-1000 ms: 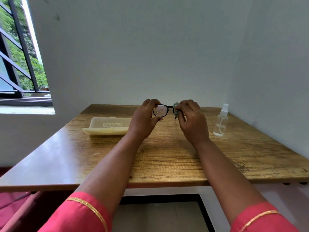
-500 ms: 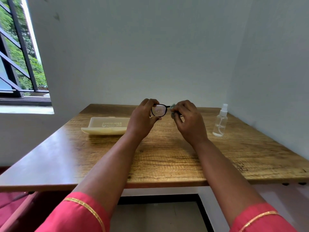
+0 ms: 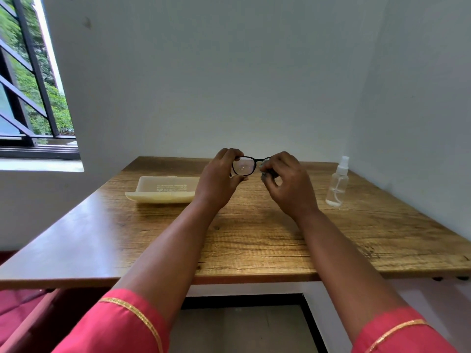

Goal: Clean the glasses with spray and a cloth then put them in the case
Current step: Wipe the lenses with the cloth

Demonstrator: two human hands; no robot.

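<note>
Black-framed glasses (image 3: 244,166) are held up above the wooden table (image 3: 254,238), near its back middle. My left hand (image 3: 218,182) pinches the left lens rim between thumb and fingers. My right hand (image 3: 288,184) pinches a small grey-green cloth (image 3: 265,174) around the right lens, which is hidden by the fingers and cloth. A cream glasses case (image 3: 163,191) lies on the table left of my left hand. A clear spray bottle (image 3: 337,183) with a white nozzle stands upright to the right of my right hand.
White walls close in behind the table and along its right side. A barred window (image 3: 30,98) is at the far left. The table's front edge runs across below my forearms.
Both hands and the glasses have stayed in nearly the same spot. My right fingers have shifted slightly on the cloth over the right lens.
</note>
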